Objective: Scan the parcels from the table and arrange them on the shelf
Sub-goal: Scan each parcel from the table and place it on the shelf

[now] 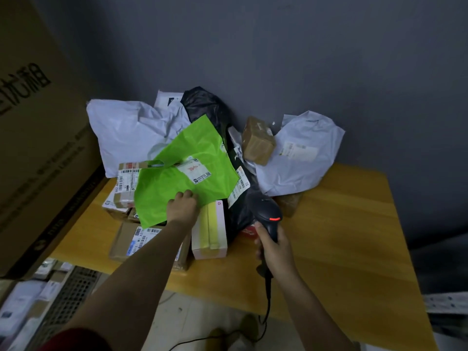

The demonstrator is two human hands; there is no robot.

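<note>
My left hand [182, 206] pinches the lower edge of the green poly mailer [184, 171] atop the parcel pile on the wooden table [349, 224]; it looks light, floppy and slick. My right hand [272, 247] grips the barcode scanner [266, 214]

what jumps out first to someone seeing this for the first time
The bright green bag stands out most, lying on top of the parcel pile at the middle of the wooden table, with the left hand gripping its lower edge. Just to its right, the right hand holds a black scanner with a glowing red light, aimed at the pile. Pale grey mailer bags are heaped behind against the dark wall.
</note>
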